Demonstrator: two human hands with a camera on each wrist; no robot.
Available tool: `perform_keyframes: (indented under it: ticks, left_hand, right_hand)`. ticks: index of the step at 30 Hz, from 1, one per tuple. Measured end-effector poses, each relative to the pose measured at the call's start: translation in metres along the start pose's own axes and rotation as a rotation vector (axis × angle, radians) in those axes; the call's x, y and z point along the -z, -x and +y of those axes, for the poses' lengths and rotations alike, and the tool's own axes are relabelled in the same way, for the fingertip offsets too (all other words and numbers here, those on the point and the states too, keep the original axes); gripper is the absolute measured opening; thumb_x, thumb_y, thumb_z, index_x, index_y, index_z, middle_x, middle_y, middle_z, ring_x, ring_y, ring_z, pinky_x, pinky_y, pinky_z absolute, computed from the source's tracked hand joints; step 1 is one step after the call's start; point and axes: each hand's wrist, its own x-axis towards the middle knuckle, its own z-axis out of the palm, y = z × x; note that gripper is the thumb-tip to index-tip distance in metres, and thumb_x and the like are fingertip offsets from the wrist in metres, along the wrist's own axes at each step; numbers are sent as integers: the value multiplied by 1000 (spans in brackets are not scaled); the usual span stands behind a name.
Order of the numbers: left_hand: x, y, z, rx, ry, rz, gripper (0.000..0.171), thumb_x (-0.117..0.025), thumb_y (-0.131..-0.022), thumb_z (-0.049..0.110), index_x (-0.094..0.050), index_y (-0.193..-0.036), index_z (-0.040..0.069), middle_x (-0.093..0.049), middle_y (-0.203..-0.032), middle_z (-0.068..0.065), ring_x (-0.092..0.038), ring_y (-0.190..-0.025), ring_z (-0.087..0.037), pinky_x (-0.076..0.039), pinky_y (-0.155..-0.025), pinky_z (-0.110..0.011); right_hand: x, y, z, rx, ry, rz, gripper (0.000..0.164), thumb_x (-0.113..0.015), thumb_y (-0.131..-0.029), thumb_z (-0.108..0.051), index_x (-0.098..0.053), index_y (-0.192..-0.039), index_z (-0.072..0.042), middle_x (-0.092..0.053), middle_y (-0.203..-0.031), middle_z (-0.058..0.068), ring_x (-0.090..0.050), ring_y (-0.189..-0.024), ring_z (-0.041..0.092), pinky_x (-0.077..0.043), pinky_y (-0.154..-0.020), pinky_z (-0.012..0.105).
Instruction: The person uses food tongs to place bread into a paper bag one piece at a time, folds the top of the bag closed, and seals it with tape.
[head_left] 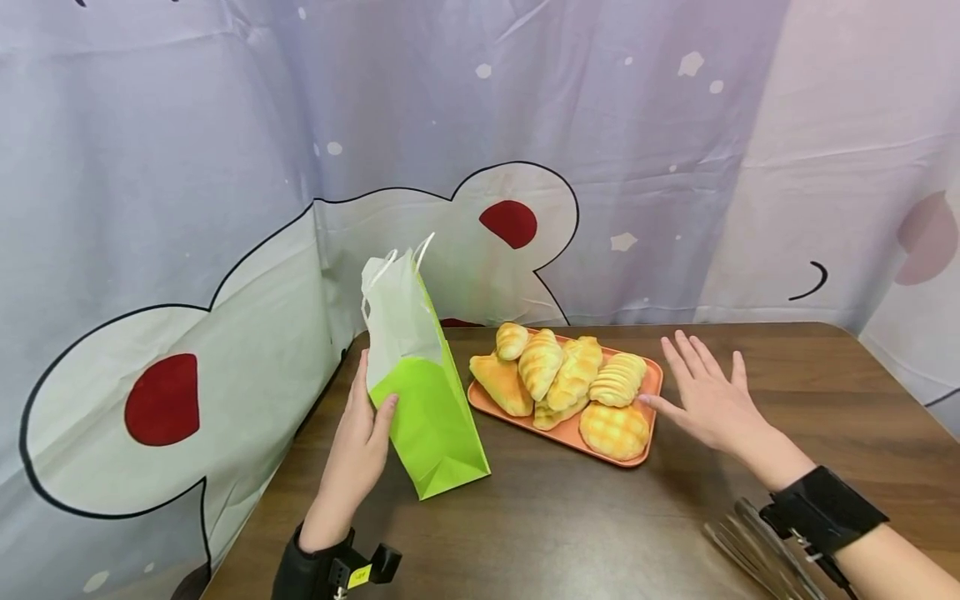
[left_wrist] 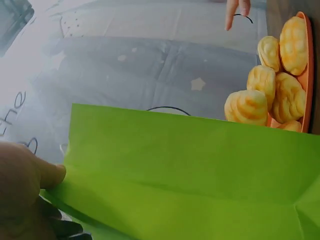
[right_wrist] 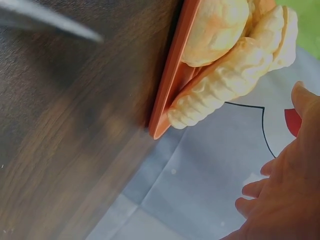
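Note:
On the left of the table a green and white paper bag (head_left: pixel 431 417) with white handles stands tilted. My left hand (head_left: pixel 354 446) holds its side edge, thumb on the near face; the left wrist view shows the fingers partly hidden behind the green paper (left_wrist: pixel 190 170). Right of the bag lies an orange tray (head_left: pixel 517 419) piled with several breads, among them a plaid-patterned bun (head_left: pixel 615 431) and a ridged roll (head_left: pixel 618 379). My right hand (head_left: pixel 708 400) is raised by the tray's right end, fingers straight and holding nothing; the right wrist view shows it apart from the breads.
Metal tongs (head_left: pixel 757 550) lie near the table's front right, below my right wrist. A patterned curtain (head_left: pixel 637 167) hangs behind the back edge of the brown wooden table (head_left: pixel 570 525). Black straps with small devices are round both wrists.

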Motion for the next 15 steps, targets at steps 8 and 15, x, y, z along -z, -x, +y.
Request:
perform_keyframes:
  ticks: [8,15]
  left_hand:
    - [17,2,-22,-20,117,54,59,-36,-109,17,-7,-161,11,-11,-168,-15,-15,-152,-34,-14,-107,1]
    - [35,0,-37,71,298,83,54,-33,-110,19,-15,-160,8,-19,-166,-14,-24,-150,-21,-26,-104,0]
  right_hand:
    - [1,2,5,-1,4,-2,100,-50,-93,-68,-11,-160,-5,-12,-165,25,-15,-151,45,4,-108,80]
    - [2,6,7,-10,8,2,100,-50,-93,-69,-12,-160,-5,-14,-165,24,-17,-150,45,2,-108,80]
